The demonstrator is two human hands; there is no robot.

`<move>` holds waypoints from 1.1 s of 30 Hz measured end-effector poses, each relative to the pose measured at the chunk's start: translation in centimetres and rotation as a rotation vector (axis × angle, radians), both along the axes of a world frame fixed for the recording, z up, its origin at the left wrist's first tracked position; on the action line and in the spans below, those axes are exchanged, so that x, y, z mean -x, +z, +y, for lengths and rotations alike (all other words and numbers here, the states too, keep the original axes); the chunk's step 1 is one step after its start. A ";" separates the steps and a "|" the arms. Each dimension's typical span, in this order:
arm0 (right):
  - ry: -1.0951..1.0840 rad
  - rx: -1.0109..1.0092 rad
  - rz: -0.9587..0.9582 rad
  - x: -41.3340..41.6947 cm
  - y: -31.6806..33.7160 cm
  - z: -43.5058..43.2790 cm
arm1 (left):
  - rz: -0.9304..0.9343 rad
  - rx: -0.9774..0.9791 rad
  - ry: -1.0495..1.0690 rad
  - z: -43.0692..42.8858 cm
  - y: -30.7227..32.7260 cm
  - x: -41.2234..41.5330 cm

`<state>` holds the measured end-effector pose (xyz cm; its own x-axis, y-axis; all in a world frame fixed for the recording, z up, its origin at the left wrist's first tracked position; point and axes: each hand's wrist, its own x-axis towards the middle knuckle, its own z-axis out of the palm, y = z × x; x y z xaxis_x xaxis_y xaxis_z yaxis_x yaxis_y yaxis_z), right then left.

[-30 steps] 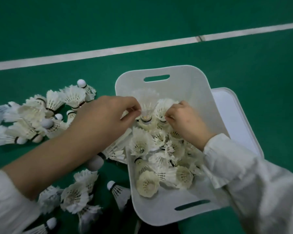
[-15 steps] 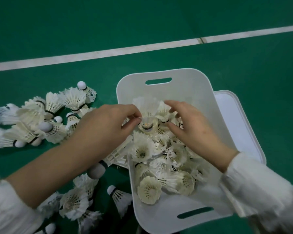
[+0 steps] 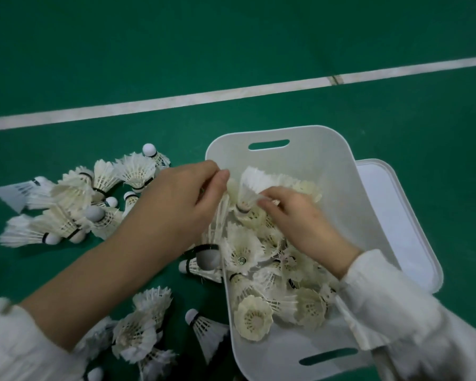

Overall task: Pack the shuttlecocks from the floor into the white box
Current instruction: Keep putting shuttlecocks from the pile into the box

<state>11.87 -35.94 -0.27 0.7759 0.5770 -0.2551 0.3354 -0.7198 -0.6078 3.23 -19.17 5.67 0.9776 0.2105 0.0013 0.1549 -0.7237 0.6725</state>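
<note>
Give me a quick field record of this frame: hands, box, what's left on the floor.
left hand: grips stacked shuttlecocks at the box's left rim
right hand: pinches feathers of upright shuttlecock inside the box
white box: open, partly filled
floor shuttlecocks: many unpacked, left of the box
white lid: on the floor, right of the box

White feather shuttlecocks [image 3: 242, 248] lie heaped inside the white box [image 3: 338, 171]; others [image 3: 74, 207] lie scattered on the green floor [image 3: 231, 45] beside it.
</note>
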 end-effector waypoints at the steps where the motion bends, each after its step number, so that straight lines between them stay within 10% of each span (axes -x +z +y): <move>1: 0.029 0.009 0.004 0.5 -0.8 0.8 | 0.000 0.004 0.003 0.1 0.2 0.2; 11: 0.238 0.428 0.003 2.2 -6.3 4.4 | -0.086 -0.124 -0.100 1.5 -0.1 0.7; 16: 0.148 0.341 0.011 2.6 -4.0 2.9 | -0.110 -0.211 -0.141 1.8 -0.9 0.2; 22: -0.022 -0.239 -0.002 1.1 3.3 -0.9 | -0.148 -0.168 -0.219 0.4 -1.9 -1.1; 33: 0.010 0.089 -0.256 -1.0 -1.7 -0.3 | -0.029 -0.335 -0.318 2.4 0.2 -1.2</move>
<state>12.91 -36.25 -1.99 0.8159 0.5692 -0.1017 0.4775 -0.7624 -0.4367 4.40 -16.78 5.91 0.9921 -0.1169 0.0461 -0.1256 -0.9102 0.3947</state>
